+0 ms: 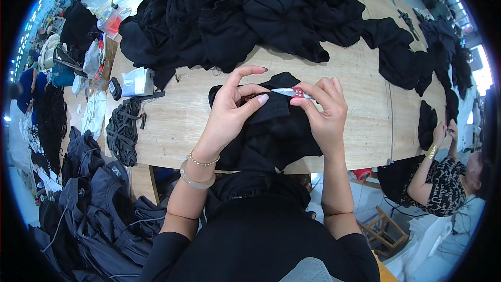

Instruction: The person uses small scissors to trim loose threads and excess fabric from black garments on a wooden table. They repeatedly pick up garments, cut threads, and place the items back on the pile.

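A black garment (271,138) lies on the wooden table (360,120) in front of me, its lower part hanging toward the table's front edge. With thumb and index finger, my left hand (229,104) pinches the garment's upper edge; its other fingers are raised. My right hand (326,112) is closed around small thread snips (298,92), which have pale pointed blades and a red wrap with white dots. The snips point left, and their tip is close to my left fingertips at the cloth. Whether the blades touch the fabric cannot be made out.
A large heap of black garments (235,15) covers the table's far side. At left are a bundle of dark straps (122,130), a white packet (138,82) and dark grey garments (104,214). A co-worker (441,183) works at right, near a wooden stool (386,230).
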`<state>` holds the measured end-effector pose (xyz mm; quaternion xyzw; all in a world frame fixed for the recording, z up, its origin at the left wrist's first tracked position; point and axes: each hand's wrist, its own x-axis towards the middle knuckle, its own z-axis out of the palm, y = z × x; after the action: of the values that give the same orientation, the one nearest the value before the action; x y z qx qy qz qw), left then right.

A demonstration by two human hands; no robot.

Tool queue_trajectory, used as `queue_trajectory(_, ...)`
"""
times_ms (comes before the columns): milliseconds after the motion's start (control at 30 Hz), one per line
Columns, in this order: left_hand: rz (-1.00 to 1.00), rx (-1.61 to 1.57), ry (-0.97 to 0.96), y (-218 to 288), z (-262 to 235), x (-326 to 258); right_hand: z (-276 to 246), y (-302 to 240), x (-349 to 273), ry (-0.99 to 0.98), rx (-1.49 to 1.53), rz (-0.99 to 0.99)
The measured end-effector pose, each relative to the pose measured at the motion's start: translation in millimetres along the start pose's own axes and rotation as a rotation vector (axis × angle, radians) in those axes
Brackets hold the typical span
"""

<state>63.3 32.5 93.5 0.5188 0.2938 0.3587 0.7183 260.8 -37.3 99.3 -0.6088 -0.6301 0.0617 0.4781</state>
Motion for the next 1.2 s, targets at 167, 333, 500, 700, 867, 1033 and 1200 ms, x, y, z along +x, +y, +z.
queue_trajectory(167,-0.042,-0.102,0.030,3.9,3.7,1.2,8.4,-2.3,1.0,0.061,0.526,0.325)
queue_trajectory(333,-0.110,-0.189,0.080,-3.2,6.6,3.3,35.6,-11.3,-6.0,0.028,0.086,-0.043)
queue_trajectory(500,-0.128,-0.181,0.141,-2.3,1.3,2.4,30.8,-8.5,-9.7,0.168,0.524,0.251)
queue_trajectory(700,-0.094,-0.158,0.124,-5.0,-0.7,-0.1,8.1,-9.9,2.1,-0.001,0.322,0.237)
queue_trajectory(867,-0.090,-0.153,0.161,-11.9,13.5,2.8,47.7,-9.8,-12.0,0.161,-0.009,-0.136)
queue_trajectory(1033,-0.090,-0.160,0.134,-8.4,14.9,1.3,31.9,-13.1,-21.0,0.094,0.159,-0.012)
queue_trajectory(1200,-0.054,-0.108,0.061,-4.9,7.6,-2.7,-16.5,-12.3,-15.7,-0.046,0.652,0.454)
